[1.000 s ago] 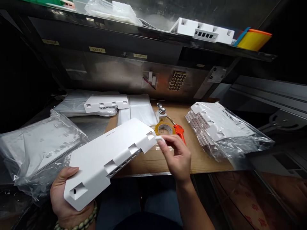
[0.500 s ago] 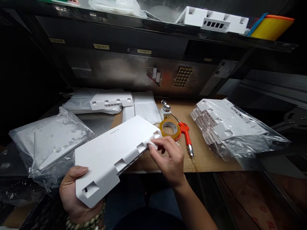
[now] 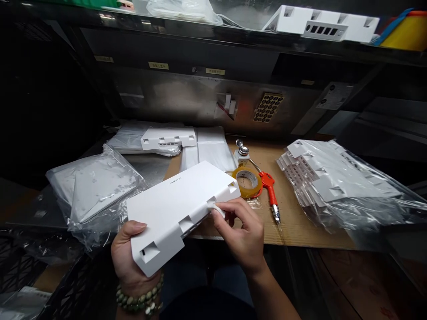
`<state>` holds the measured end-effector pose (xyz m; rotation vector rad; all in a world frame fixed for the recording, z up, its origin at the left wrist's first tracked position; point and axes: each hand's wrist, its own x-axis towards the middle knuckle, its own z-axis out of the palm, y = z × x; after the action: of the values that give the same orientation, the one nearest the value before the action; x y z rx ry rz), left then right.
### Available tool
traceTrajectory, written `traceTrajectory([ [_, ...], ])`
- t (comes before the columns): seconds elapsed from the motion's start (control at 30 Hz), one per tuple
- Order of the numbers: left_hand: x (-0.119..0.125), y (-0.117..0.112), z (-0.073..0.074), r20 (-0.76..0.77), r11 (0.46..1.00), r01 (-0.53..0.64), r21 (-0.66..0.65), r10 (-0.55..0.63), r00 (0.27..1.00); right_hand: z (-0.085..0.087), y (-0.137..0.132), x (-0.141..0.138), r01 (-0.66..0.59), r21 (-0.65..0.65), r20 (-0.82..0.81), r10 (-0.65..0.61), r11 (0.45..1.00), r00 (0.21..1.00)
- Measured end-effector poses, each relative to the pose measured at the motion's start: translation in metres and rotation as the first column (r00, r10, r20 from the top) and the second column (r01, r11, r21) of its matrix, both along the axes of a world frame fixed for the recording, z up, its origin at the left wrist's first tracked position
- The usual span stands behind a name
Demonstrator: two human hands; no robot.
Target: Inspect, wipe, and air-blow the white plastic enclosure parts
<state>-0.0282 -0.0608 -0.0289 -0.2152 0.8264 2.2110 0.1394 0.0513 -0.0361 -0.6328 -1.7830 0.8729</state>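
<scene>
My left hand (image 3: 131,253) grips the near left end of a white plastic router cover (image 3: 176,195) marked HUAWEI, thumb on top and fingers underneath. The cover is tilted, its notched edge with port openings facing me and to the right. At that edge, my right hand (image 3: 242,226) pinches a small white wad (image 3: 219,210) between thumb and fingers, pressed against a notch. The wad looks like cloth, mostly hidden by the fingers. Just beyond the right hand lie a roll of yellowish tape (image 3: 247,182) and a red air blow gun (image 3: 267,186).
Bagged white covers are stacked at right (image 3: 347,173), and a bag of white panels (image 3: 103,186) lies at left. Another cover (image 3: 168,138) rests on plastic bags behind. A pump bottle (image 3: 242,152) stands near the tape. Overhead, a shelf holds a white cover (image 3: 323,24).
The view has shifted, so everything appears further right. My right hand has slid along the cover's notched edge towards my left hand, still pinching the white wad. The left hand keeps its grip.
</scene>
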Motion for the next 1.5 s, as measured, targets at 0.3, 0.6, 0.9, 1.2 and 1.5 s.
traceTrajectory([
  [0.3,0.016,0.009,0.014,-0.035,0.996,-0.056,-0.075,0.053,0.998,-0.006,-0.019,-0.012,-0.049,0.121,0.006,0.048,0.991,0.999],
  [0.6,0.02,0.012,0.012,-0.05,0.993,-0.077,-0.086,0.073,0.996,-0.005,-0.023,-0.01,-0.117,0.057,-0.001,0.117,0.991,0.993],
  [0.9,0.021,0.013,0.006,-0.063,0.997,-0.064,-0.05,0.061,0.996,0.004,-0.029,-0.009,-0.167,-0.065,-0.054,0.164,0.984,0.985],
  [1.2,0.029,0.019,0.012,0.007,0.998,-0.004,0.059,0.004,1.0,0.002,-0.05,-0.022,-0.163,0.086,0.006,0.163,0.983,0.987],
  [1.5,0.03,0.022,0.02,0.142,0.994,0.098,0.05,-0.104,0.984,0.008,-0.061,-0.023,-0.304,0.07,-0.044,0.307,0.95,0.951],
])
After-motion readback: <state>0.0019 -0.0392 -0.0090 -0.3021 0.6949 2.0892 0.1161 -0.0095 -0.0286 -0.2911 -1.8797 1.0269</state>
